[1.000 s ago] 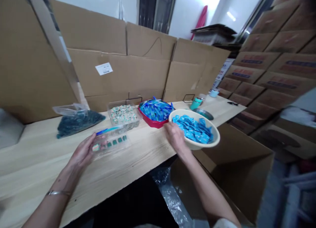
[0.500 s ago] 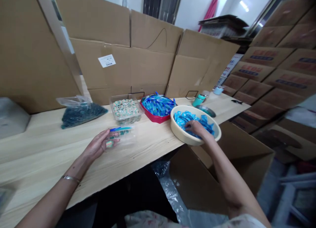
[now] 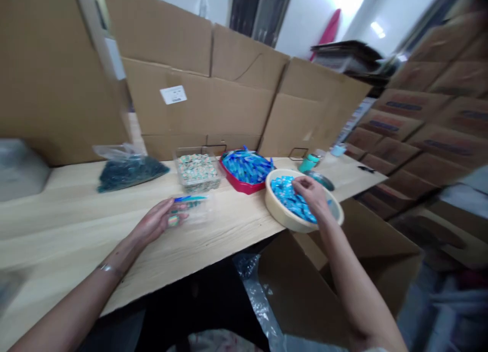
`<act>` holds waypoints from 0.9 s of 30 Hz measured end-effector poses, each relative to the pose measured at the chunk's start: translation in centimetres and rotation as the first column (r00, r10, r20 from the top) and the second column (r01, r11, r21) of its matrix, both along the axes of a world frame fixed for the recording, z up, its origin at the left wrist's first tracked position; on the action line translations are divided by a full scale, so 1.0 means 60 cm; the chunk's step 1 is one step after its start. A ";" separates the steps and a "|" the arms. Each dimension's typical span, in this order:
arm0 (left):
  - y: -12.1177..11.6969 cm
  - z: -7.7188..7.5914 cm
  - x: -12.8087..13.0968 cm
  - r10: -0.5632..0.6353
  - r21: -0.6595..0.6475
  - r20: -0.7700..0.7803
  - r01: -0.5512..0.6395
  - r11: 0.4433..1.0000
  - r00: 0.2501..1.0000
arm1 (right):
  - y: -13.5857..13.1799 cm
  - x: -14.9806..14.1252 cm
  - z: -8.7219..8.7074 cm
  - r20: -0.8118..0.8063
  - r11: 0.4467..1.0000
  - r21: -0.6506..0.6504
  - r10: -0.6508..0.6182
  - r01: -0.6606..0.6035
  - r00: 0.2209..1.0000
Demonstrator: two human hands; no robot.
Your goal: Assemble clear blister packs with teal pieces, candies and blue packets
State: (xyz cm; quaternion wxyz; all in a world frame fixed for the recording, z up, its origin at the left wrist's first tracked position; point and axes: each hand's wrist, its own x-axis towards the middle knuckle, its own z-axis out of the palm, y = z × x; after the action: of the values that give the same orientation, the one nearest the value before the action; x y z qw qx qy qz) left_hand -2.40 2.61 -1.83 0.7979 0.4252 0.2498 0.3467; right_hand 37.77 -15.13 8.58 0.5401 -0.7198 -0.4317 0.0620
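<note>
Blue sachets (image 3: 292, 199) lie in a cream bowl (image 3: 275, 204) at right of frame, on the tabletop (image 3: 57, 210). Right hand (image 3: 310, 194) over them, grip pressed together; cannot tell if pinching one. Left hand (image 3: 158, 221) curled, gripping a clear bag (image 3: 196, 210) at frame centre.

Left hand (image 3: 158, 221) lies low, fingers loosely curled; right hand (image 3: 310, 194) reaches forward, its fingers bent downward.
</note>
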 end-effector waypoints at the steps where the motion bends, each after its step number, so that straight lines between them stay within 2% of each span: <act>1: -0.003 0.000 0.002 0.011 0.005 0.035 -0.011 1.000 0.999 | 0.011 -0.032 0.002 -0.078 0.997 0.057 0.060 -0.055 0.995; 3: -0.005 0.000 0.006 0.020 -0.004 0.083 -0.020 1.000 0.996 | 0.038 -0.107 -0.003 -0.212 0.970 0.157 0.218 -0.187 0.953; 6: -0.004 -0.004 0.009 0.039 -0.023 0.120 -0.037 0.999 0.992 | 0.082 -0.226 -0.034 -0.363 0.902 0.250 0.425 -0.352 0.829; 8: -0.004 -0.006 0.009 0.041 -0.022 0.142 -0.038 0.999 0.989 | 0.110 -0.289 -0.064 -0.420 0.891 0.235 0.453 -0.388 0.786; 11: -0.002 -0.010 0.009 0.048 -0.024 0.169 -0.045 0.999 0.984 | 0.143 -0.342 -0.110 -0.451 0.926 0.201 0.377 -0.319 0.809; 14: -0.001 -0.014 0.011 0.068 -0.041 0.170 -0.062 0.997 0.983 | 0.156 -0.364 -0.141 -0.362 0.962 0.171 0.264 -0.214 0.894; 16: 0.000 -0.017 0.012 0.089 -0.048 0.164 -0.082 0.995 0.982 | 0.152 -0.372 -0.150 -0.141 0.979 0.128 0.179 -0.161 0.974; 17: 0.000 -0.018 0.013 0.099 -0.047 0.165 -0.092 0.995 0.981 | 0.147 -0.375 -0.150 0.011 0.984 0.105 0.142 -0.142 0.990; 19: 0.001 -0.017 0.012 0.111 -0.036 0.176 -0.107 0.994 0.978 | 0.135 -0.377 -0.146 0.291 0.991 0.068 0.095 -0.119 0.952; 21: 0.003 -0.011 0.008 0.115 -0.017 0.189 -0.114 0.993 0.975 | 0.123 -0.370 -0.140 0.433 0.994 0.061 0.060 -0.096 0.899; 24: 0.009 0.010 -0.003 0.138 0.018 0.180 -0.144 0.989 0.974 | 0.113 -0.343 -0.136 0.442 0.994 0.065 0.055 -0.093 0.895; 27: 0.014 0.045 -0.022 0.193 0.049 0.141 -0.201 0.978 0.971 | 0.112 -0.319 -0.147 0.455 0.973 -0.004 0.208 -0.231 0.866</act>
State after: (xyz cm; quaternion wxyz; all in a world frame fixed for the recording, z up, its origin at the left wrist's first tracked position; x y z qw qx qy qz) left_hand -3.71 3.45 0.88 0.7608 0.3986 0.2250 0.4601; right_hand 18.66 -8.39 -0.23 0.4322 -0.6468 -0.6258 -0.0571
